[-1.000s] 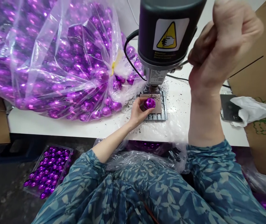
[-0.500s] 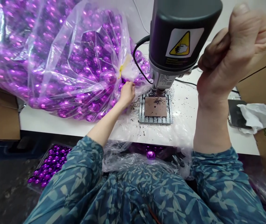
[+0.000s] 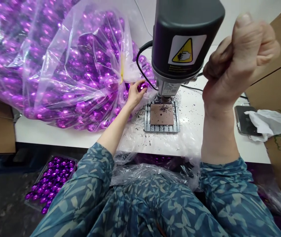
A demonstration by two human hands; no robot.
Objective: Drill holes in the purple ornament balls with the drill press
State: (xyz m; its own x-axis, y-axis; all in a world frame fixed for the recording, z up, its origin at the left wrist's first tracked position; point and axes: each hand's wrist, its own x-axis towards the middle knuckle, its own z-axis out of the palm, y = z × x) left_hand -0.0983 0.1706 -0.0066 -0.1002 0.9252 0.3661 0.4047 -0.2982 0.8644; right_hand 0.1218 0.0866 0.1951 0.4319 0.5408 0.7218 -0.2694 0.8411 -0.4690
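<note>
My left hand (image 3: 135, 93) reaches beside the tied neck of a big clear bag (image 3: 63, 65) full of shiny purple balls. Its thumb and fingers close around a purple faceted ball (image 3: 143, 86) near other loose balls. My right hand (image 3: 241, 56) is a raised fist to the right of a black bench drill press (image 3: 187, 19), wrapped around its lever, most of which the fingers hide. Under the drill head, a brown square block (image 3: 161, 115) with a small hole lies on the slotted metal base (image 3: 162, 129). Dark shavings are scattered on and around it.
A tray of purple balls (image 3: 53, 181) stands low at the left. Clear plastic film (image 3: 145, 174) hangs over the table's front edge. At the right lie a phone (image 3: 246, 120) and a crumpled white tissue (image 3: 266, 123), beside a cardboard box (image 3: 275, 89). A black cable (image 3: 140, 52) loops beside the drill.
My left hand has shifted slightly right, its fingers now around a ball. The single ball seen at the table's front edge is out of sight. The view has shifted slightly; my right fist keeps its pose.
</note>
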